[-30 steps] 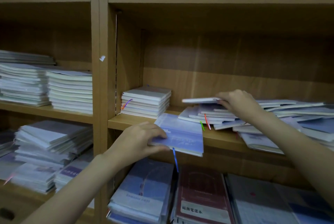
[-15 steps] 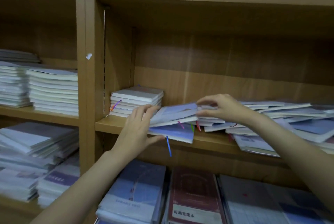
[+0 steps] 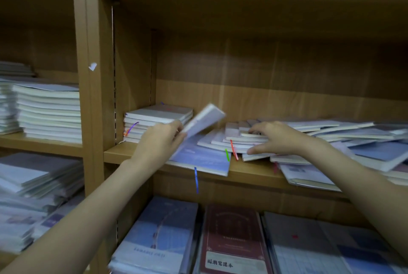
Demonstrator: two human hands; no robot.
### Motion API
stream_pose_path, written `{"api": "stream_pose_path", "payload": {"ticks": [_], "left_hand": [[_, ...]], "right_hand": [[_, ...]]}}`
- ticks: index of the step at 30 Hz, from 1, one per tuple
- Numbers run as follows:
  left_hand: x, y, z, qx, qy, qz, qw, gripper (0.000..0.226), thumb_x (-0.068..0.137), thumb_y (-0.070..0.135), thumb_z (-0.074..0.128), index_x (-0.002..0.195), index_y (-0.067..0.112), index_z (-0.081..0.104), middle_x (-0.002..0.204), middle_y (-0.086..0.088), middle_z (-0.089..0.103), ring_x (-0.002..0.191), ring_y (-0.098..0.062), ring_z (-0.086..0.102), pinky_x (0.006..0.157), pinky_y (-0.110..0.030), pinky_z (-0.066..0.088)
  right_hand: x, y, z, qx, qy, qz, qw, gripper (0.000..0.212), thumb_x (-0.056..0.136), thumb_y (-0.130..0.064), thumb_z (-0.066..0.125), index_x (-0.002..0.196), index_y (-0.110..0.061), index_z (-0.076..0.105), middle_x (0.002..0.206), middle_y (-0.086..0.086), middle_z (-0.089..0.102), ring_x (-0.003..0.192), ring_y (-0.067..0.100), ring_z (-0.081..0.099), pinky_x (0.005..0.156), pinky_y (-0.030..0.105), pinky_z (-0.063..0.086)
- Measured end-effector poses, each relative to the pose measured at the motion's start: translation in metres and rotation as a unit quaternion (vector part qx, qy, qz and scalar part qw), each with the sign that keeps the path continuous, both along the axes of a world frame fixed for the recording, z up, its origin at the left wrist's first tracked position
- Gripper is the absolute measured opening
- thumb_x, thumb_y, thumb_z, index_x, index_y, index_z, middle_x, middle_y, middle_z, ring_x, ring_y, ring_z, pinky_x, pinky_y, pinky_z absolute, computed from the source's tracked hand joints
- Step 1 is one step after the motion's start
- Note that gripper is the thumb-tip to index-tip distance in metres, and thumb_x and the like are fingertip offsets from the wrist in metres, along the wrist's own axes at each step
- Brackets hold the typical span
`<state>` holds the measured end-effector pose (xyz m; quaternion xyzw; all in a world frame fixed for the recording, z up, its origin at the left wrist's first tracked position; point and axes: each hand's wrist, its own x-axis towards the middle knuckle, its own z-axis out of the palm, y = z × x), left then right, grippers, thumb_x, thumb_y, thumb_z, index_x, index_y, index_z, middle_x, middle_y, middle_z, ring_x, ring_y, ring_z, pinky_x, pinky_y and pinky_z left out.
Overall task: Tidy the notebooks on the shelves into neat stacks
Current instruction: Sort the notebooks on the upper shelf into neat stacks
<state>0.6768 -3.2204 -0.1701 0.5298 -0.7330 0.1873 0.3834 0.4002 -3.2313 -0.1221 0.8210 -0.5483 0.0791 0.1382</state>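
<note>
My left hand (image 3: pixel 160 142) grips a pale notebook (image 3: pixel 204 120), blurred and tilted up to the right, in front of a neat stack of white notebooks (image 3: pixel 154 122) at the left end of the middle shelf (image 3: pixel 119 154). A blue notebook (image 3: pixel 203 160) with a blue ribbon lies flat under it, overhanging the shelf edge. My right hand (image 3: pixel 274 139) rests on a messy spread of notebooks (image 3: pixel 231 142), fingers on top and thumb low at the front edge. The spread runs on to the right (image 3: pixel 353 139).
Tidy stacks of white notebooks (image 3: pixel 48 112) fill the left bay, with looser piles (image 3: pixel 33 176) below. On the lower shelf lie a blue book (image 3: pixel 163 238), a maroon book (image 3: pixel 231 240) and grey-blue ones (image 3: pixel 320 249). An upright post (image 3: pixel 95 97) divides the bays.
My left hand has lifted one notebook and tilted it up toward the left stack, leaving the blue notebook on the shelf. My right hand has let go and dropped onto the messy pile.
</note>
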Motion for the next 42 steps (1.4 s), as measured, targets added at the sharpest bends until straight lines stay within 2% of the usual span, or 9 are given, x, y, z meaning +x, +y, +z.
{"api": "stream_pose_path", "payload": {"ticks": [6, 10, 14, 22, 27, 33, 35, 38, 42], "left_hand": [[0.008, -0.003, 0.004, 0.052, 0.118, -0.004, 0.992, 0.017, 0.095, 0.026, 0.05, 0.087, 0.011, 0.048, 0.086, -0.013, 0.07, 0.076, -0.025, 0.065, 0.057, -0.029, 0.043], [0.01, -0.002, 0.003, 0.038, 0.104, 0.001, 0.994, 0.016, 0.095, 0.026, 0.05, 0.088, 0.012, 0.047, 0.09, -0.013, 0.07, 0.076, -0.023, 0.065, 0.054, -0.024, 0.036], [0.008, -0.005, 0.004, 0.02, 0.068, -0.01, 0.997, 0.019, 0.095, 0.028, 0.049, 0.094, 0.009, 0.052, 0.091, -0.009, 0.07, 0.077, -0.026, 0.063, 0.06, -0.034, 0.047], [0.008, -0.012, 0.002, -0.002, 0.022, -0.008, 1.0, 0.019, 0.095, 0.027, 0.048, 0.095, 0.008, 0.052, 0.088, -0.012, 0.07, 0.079, -0.032, 0.061, 0.059, -0.034, 0.04], [0.016, -0.015, 0.005, 0.022, 0.086, -0.014, 0.996, 0.015, 0.095, 0.026, 0.048, 0.093, 0.011, 0.049, 0.088, -0.012, 0.069, 0.076, -0.027, 0.063, 0.064, -0.041, 0.052], [0.013, -0.006, -0.001, 0.014, -0.014, -0.066, 0.998, 0.014, 0.093, 0.028, 0.052, 0.099, 0.016, 0.057, 0.086, -0.004, 0.07, 0.082, -0.028, 0.064, 0.067, -0.037, 0.048], [0.016, 0.005, -0.006, 0.073, -0.027, -0.145, 0.986, 0.017, 0.091, 0.034, 0.057, 0.103, 0.023, 0.062, 0.095, 0.006, 0.069, 0.091, -0.016, 0.063, 0.075, -0.031, 0.047], [0.03, 0.02, -0.018, 0.191, -0.022, -0.162, 0.968, 0.054, 0.078, 0.046, 0.069, 0.126, 0.03, 0.051, 0.115, 0.02, 0.051, 0.109, 0.001, 0.047, 0.086, -0.017, 0.036], [0.034, 0.013, -0.032, 0.18, 0.122, -0.152, 0.964, 0.054, 0.069, 0.029, 0.08, 0.113, 0.025, 0.049, 0.108, 0.006, 0.059, 0.104, -0.013, 0.058, 0.089, -0.022, 0.045]], "right_hand": [[0.024, -0.012, -0.009, -0.006, 0.075, -0.067, 0.995, 0.089, 0.069, -0.072, 0.06, 0.139, -0.023, 0.037, 0.142, 0.0, 0.043, 0.129, 0.026, 0.038, 0.102, 0.045, 0.026], [0.037, -0.02, -0.01, 0.017, 0.068, -0.076, 0.995, 0.087, 0.068, -0.07, 0.063, 0.135, -0.019, 0.04, 0.137, 0.004, 0.046, 0.127, 0.028, 0.038, 0.103, 0.049, 0.023], [0.05, -0.024, -0.003, 0.022, 0.118, -0.093, 0.988, 0.07, 0.073, -0.057, 0.067, 0.127, -0.018, 0.045, 0.131, 0.006, 0.049, 0.123, 0.029, 0.041, 0.104, 0.054, 0.023], [0.061, -0.034, -0.035, -0.182, 0.167, -0.051, 0.968, 0.041, 0.084, -0.012, 0.051, 0.124, -0.005, 0.046, 0.124, 0.012, 0.054, 0.117, 0.029, 0.051, 0.107, 0.043, 0.029], [0.035, -0.024, -0.005, -0.202, -0.004, -0.07, 0.977, 0.034, 0.09, -0.031, 0.051, 0.116, -0.011, 0.046, 0.119, 0.013, 0.059, 0.107, 0.036, 0.058, 0.082, 0.037, 0.044], [0.013, -0.027, 0.036, -0.22, -0.226, -0.102, 0.943, 0.039, 0.086, -0.036, 0.061, 0.104, -0.004, 0.049, 0.104, 0.023, 0.06, 0.095, 0.043, 0.056, 0.071, 0.04, 0.041], [0.014, -0.024, 0.035, -0.218, -0.21, -0.097, 0.948, 0.038, 0.086, -0.035, 0.062, 0.104, -0.004, 0.049, 0.104, 0.023, 0.06, 0.097, 0.043, 0.056, 0.07, 0.038, 0.039], [0.024, -0.017, 0.028, -0.208, -0.141, -0.085, 0.964, 0.038, 0.087, -0.034, 0.061, 0.111, -0.007, 0.049, 0.11, 0.023, 0.059, 0.101, 0.043, 0.055, 0.071, 0.039, 0.039], [0.049, 0.002, 0.017, -0.218, -0.004, -0.036, 0.975, 0.036, 0.088, -0.036, 0.056, 0.114, -0.014, 0.045, 0.118, 0.011, 0.057, 0.106, 0.036, 0.056, 0.071, 0.037, 0.04]]}}
